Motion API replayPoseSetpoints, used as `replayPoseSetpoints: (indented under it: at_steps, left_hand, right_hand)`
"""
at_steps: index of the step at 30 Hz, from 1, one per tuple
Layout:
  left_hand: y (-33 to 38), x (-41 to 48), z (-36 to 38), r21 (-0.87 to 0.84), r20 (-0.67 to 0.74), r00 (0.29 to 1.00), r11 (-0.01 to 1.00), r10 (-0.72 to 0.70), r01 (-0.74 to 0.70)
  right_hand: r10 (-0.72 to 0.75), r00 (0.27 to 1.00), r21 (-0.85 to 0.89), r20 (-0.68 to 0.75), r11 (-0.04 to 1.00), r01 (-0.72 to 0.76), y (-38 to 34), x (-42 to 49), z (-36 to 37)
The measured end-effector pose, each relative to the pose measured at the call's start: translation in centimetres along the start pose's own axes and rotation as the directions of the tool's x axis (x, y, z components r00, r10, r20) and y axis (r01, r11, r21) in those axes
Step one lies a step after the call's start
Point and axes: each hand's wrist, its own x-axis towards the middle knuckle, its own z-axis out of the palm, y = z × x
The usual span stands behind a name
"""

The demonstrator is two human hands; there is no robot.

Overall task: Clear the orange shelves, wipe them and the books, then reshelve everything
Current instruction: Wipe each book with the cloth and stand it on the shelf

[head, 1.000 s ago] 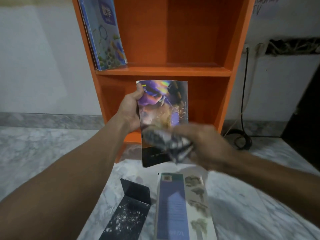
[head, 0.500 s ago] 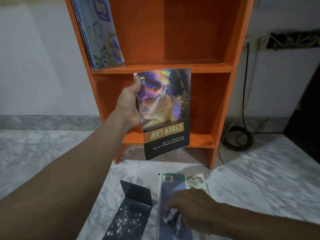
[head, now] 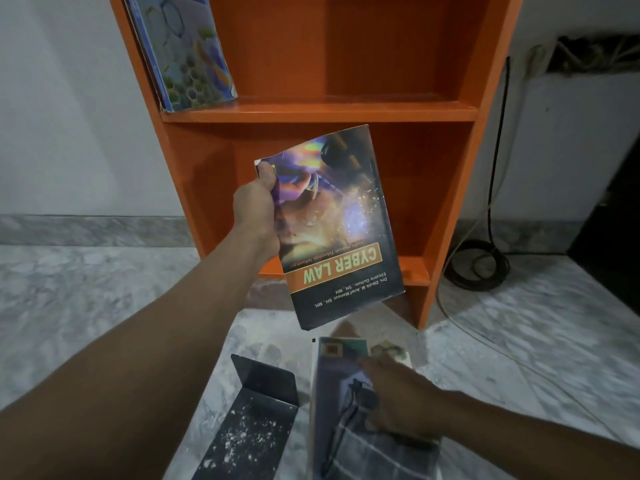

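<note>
My left hand [head: 254, 209] grips the "Cyber Law" book [head: 346, 244] by its top left corner. The book hangs upside down in front of the lower compartment of the orange shelf [head: 318, 112]. A blue patterned book [head: 187, 50] leans on the upper shelf at the left. On the floor lies a blue-grey book [head: 332, 362]. My right hand [head: 401, 396] rests over it with fingers stretched out, on top of a dark checked cloth [head: 374, 455] spread on that book. The hand is blurred.
A black metal bookend [head: 256, 420] speckled with white dust lies on the marble floor to the left of the floor book. A coiled black cable [head: 481, 268] sits by the shelf's right side, with a cord running up the wall.
My right hand left the Cyber Law cover and dropped with the cloth onto the floor book. My left hand moved the book nearer the lower shelf.
</note>
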Motion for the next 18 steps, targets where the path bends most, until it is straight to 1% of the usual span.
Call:
replayPoseSetpoints:
  at_steps: [1, 2, 3, 4, 5, 7, 8, 9, 10, 11, 12, 13, 14, 15, 16, 17, 18]
  left_hand:
    - [-0.2, 0.1, -0.1, -0.014, -0.005, 1.0, 1.0, -0.002, 0.002]
    - [-0.3, 0.2, -0.2, -0.033, -0.003, 1.0, 0.999, -0.009, 0.009]
    - [-0.5, 0.4, -0.2, -0.056, 0.0, 1.0, 0.998, -0.016, 0.016]
    - [-0.6, 0.5, -0.3, -0.073, 0.0, 1.0, 0.997, -0.026, 0.026]
    - [-0.7, 0.4, -0.2, -0.1, -0.002, 0.999, 0.994, -0.042, 0.041]
    - [-0.9, 0.5, -0.3, -0.183, -0.004, 0.997, 0.981, -0.071, 0.069]
    - [-0.8, 0.6, -0.5, -0.227, -0.004, 0.997, 0.97, -0.083, 0.08]
    - [-0.6, 0.5, -0.6, -0.263, 0.006, 0.996, 0.96, -0.095, 0.093]
    - [-0.5, 0.3, -0.8, -0.286, 0.027, 0.995, 0.953, -0.093, 0.097]
    - [-0.4, 0.2, -1.1, -0.29, 0.041, 0.996, 0.953, -0.081, 0.089]
    - [-0.3, 0.1, -1.3, -0.246, 0.027, 0.998, 0.968, -0.051, 0.056]
    - [-0.1, -0.1, -1.5, -0.125, -0.022, 1.0, 0.992, -0.008, 0.006]
    - [0.0, 0.0, -1.8, 0.054, -0.08, 0.995, 0.997, 0.057, -0.053]
    - [0.1, 0.1, -2.2, 0.278, -0.12, 0.981, 0.954, 0.15, -0.112]
    - [0.4, 0.3, -2.7, 0.487, -0.129, 0.961, 0.86, 0.245, -0.154]
    - [0.8, 0.5, -3.4, 0.631, -0.1, 0.942, 0.753, 0.32, -0.189]
    - [1.1, 0.3, -3.8, 0.713, -0.035, 0.93, 0.661, 0.367, -0.234]
  right_hand:
    - [-0.029, 0.996, 0.164, -0.08, 0.986, 0.042, -0.4, 0.1, -0.8]
    - [-0.012, 0.989, 0.376, -0.146, 0.924, 0.067, -1.2, 0.0, -2.1]
    - [0.037, 0.985, 0.583, -0.17, 0.809, 0.07, -1.9, -0.1, -3.3]
    - [0.084, 0.982, 0.752, -0.168, 0.656, 0.072, -2.6, 0.0, -4.6]
    - [0.134, 0.979, 0.862, -0.153, 0.502, 0.067, -2.8, 0.3, -5.6]
    - [0.231, 0.961, 0.973, -0.15, 0.207, 0.103, -3.2, 0.7, -7.8]
    - [0.29, 0.941, 0.984, -0.172, 0.087, 0.153, -3.2, 0.8, -8.7]
    - [0.35, 0.914, 0.976, -0.208, 0.017, 0.215, -3.4, 0.6, -9.7]
    - [0.398, 0.88, 0.96, -0.259, 0.003, 0.281, -3.7, 0.3, -10.8]
    - [0.429, 0.843, 0.937, -0.326, 0.03, 0.347, -4.0, 0.0, -12.0]
    - [0.441, 0.801, 0.909, -0.404, 0.094, 0.406, -4.5, -0.6, -13.5]
    - [0.444, 0.753, 0.872, -0.486, 0.186, 0.453, -4.8, -1.2, -15.1]
    - [0.434, 0.705, 0.827, -0.561, 0.287, 0.483, -5.2, -2.0, -16.7]
    - [0.408, 0.663, 0.776, -0.628, 0.395, 0.492, -5.6, -2.8, -18.3]
    - [0.368, 0.631, 0.716, -0.683, 0.506, 0.481, -6.0, -3.5, -19.7]
    - [0.312, 0.606, 0.639, -0.732, 0.622, 0.452, -6.5, -4.2, -20.9]
    - [0.243, 0.594, 0.548, -0.767, 0.729, 0.409, -7.0, -4.7, -21.8]
